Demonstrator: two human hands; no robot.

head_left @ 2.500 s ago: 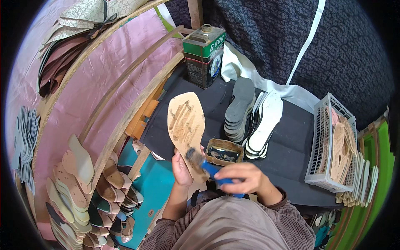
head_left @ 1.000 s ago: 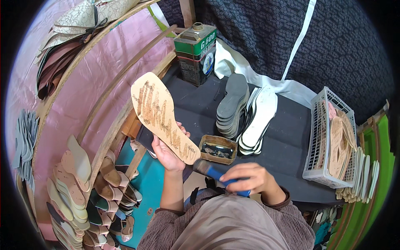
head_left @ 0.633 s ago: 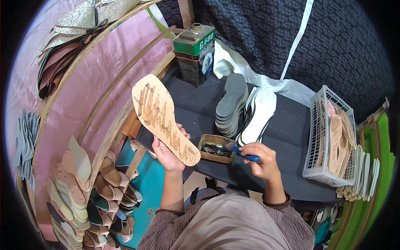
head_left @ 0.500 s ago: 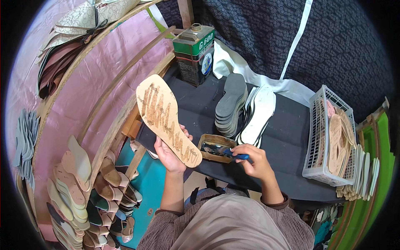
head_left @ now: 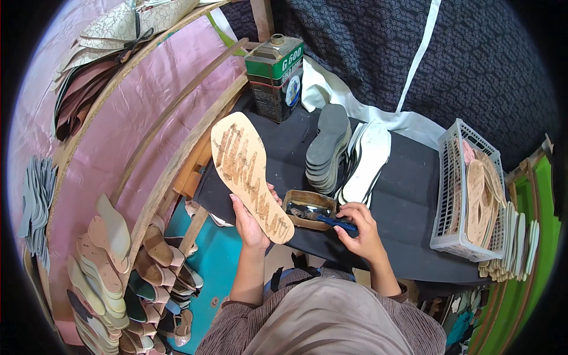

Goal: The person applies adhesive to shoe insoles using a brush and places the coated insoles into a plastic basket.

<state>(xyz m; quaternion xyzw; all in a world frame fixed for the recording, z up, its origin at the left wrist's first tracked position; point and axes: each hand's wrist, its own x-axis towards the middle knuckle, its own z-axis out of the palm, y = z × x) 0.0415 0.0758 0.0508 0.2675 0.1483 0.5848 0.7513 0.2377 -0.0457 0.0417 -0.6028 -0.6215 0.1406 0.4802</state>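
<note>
A tan insole (head_left: 248, 168), streaked with brown zigzag smears, is gripped at its edge by my left hand (head_left: 253, 223); the fingers behind it are partly hidden. It is held up over the table's near left edge. My right hand (head_left: 362, 232) pinches the blue handle of a brush (head_left: 338, 222). The brush's head end rests at the rim of a small brown rectangular container (head_left: 305, 198) with dark, shiny contents. Behind the container stand a stack of grey soles (head_left: 328, 148) and, beside it, a stack of white soles (head_left: 368, 163).
A green and black metal can (head_left: 275, 77) stands at the back left of the dark table (head_left: 408, 201). To the right, a white plastic basket (head_left: 449, 195) holds tan insoles, with more soles (head_left: 513, 242) beside it. Wooden rails and shoes (head_left: 148, 278) border the left side.
My left hand has moved the insole slightly right and nearer to me. The right hand has shifted slightly, and the brush now lies lower across the container's rim.
</note>
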